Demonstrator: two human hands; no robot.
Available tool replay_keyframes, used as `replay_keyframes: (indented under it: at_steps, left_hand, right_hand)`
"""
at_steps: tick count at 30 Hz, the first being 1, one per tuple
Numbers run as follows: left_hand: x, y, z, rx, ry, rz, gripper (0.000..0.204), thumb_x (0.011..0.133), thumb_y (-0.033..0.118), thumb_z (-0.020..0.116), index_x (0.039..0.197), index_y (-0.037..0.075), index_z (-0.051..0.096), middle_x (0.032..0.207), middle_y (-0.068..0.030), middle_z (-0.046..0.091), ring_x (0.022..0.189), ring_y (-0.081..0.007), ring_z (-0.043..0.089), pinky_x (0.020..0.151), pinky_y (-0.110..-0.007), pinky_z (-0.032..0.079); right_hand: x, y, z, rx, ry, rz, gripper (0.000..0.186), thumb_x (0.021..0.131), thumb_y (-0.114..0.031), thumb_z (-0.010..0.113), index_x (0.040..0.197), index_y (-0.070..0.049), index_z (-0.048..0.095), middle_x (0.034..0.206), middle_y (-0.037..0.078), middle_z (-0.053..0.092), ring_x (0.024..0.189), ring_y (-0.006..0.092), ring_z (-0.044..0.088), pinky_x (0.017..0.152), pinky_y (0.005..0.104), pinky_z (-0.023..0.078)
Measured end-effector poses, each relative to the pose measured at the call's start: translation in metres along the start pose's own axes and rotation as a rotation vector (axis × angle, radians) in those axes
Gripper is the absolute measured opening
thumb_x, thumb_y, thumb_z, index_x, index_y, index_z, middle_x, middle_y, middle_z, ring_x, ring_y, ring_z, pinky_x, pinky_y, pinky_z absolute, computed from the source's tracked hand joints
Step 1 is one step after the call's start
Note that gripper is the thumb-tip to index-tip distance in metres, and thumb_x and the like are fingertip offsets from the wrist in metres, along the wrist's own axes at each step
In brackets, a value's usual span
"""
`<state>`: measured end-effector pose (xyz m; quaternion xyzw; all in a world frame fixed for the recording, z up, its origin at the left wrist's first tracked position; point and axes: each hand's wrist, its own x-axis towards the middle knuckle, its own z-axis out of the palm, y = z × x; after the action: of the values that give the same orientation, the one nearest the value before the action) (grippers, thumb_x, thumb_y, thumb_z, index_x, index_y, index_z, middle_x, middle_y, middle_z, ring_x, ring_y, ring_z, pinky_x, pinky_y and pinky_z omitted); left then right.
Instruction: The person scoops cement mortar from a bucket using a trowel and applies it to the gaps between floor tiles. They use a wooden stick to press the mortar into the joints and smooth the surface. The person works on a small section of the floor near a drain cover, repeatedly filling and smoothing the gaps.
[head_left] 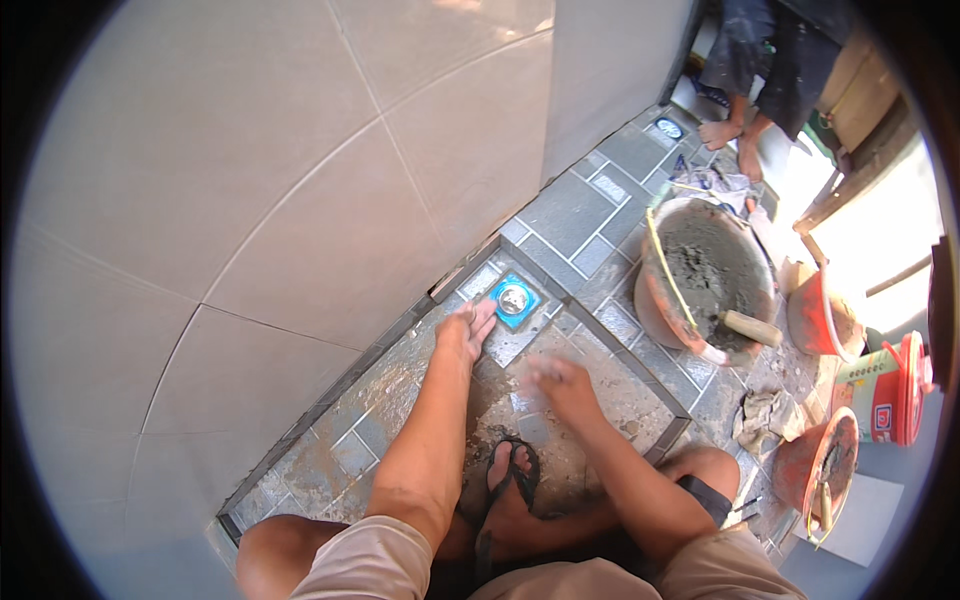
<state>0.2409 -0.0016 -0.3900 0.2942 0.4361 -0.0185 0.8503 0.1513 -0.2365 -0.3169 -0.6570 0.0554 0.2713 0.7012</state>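
Observation:
A round metal floor drain (513,299) with a blue square border is set in the tiled floor ahead of me. My left hand (470,328) lies low beside its near left edge, fingers stretched out and nothing visible in them. To the right and nearer, my right hand (560,385) hovers over the dusty, mortar-smeared floor tiles (620,395). Motion blurs its fingers, so whether it holds anything is unclear. My sandalled foot (512,470) rests on the floor below both hands.
A raised tiled step (640,365) borders the floor on the right. On it stand a large bucket of wet mortar (710,270) with a wooden-handled tool, smaller buckets (825,310) and a crumpled rag (768,418). Large wall tiles (300,250) rise left. Another person's bare feet (735,135) are beyond.

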Motion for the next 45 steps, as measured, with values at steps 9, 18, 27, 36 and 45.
replay_keyframes:
  at_steps: [9, 18, 27, 36, 45]
  left_hand:
    - [-0.103, -0.129, -0.115, 0.14, 0.434, -0.088, 0.02, 0.104, 0.025, 0.065, 0.112, 0.007, 0.066, 0.085, -0.0054, 0.066, 0.066, -0.021, 0.058, 0.057, -0.041, 0.05]
    - [-0.182, -0.013, -0.118, 0.159, 0.395, 0.208, 0.009, 0.103, 0.009, 0.053, 0.099, 0.009, 0.061, 0.074, -0.0034, 0.058, 0.052, -0.0173, 0.05, 0.048, -0.038, 0.042]
    - [-0.415, 0.217, -0.075, 0.55, 0.057, 0.759, 0.029, 0.11, 0.03, 0.06, 0.091, 0.009, 0.062, 0.07, -0.0017, 0.054, 0.053, -0.013, 0.047, 0.058, -0.032, 0.053]
    - [-0.53, 0.234, -0.038, 1.94, -0.135, 1.011, 0.032, 0.092, 0.001, 0.058, 0.121, -0.003, 0.071, 0.085, -0.01, 0.066, 0.07, -0.0181, 0.067, 0.065, -0.035, 0.054]
    - [-0.465, 0.172, 0.031, 2.241, -0.448, 0.853, 0.037, 0.093, 0.012, 0.065, 0.128, 0.0, 0.07, 0.089, -0.0137, 0.073, 0.079, -0.0205, 0.072, 0.078, -0.039, 0.056]
  right_hand:
    - [-0.278, -0.057, -0.195, -0.204, 0.711, -0.359, 0.023, 0.106, -0.004, 0.058, 0.124, 0.001, 0.071, 0.096, 0.007, 0.073, 0.075, 0.0113, 0.067, 0.064, 0.025, 0.053]
    - [-0.344, -0.021, -0.164, -0.876, 0.896, -0.58, 0.043, 0.094, -0.018, 0.071, 0.134, -0.002, 0.069, 0.132, 0.021, 0.063, 0.125, 0.037, 0.057, 0.108, 0.0474, 0.043]
    - [-0.372, -0.067, -0.085, -0.832, 0.757, -0.978, 0.045, 0.099, -0.021, 0.068, 0.14, -0.004, 0.064, 0.139, 0.021, 0.058, 0.131, 0.0405, 0.052, 0.113, 0.049, 0.039]
    - [-0.336, 0.04, -0.156, 0.298, 0.732, -0.429, 0.035, 0.109, -0.027, 0.057, 0.117, 0.005, 0.07, 0.097, 0.014, 0.072, 0.086, 0.0172, 0.068, 0.078, 0.0316, 0.055]
    - [-0.39, 0.158, -0.097, -0.82, 1.21, 0.026, 0.05, 0.095, -0.026, 0.071, 0.142, -0.009, 0.062, 0.144, 0.028, 0.049, 0.139, 0.045, 0.045, 0.112, 0.059, 0.036]
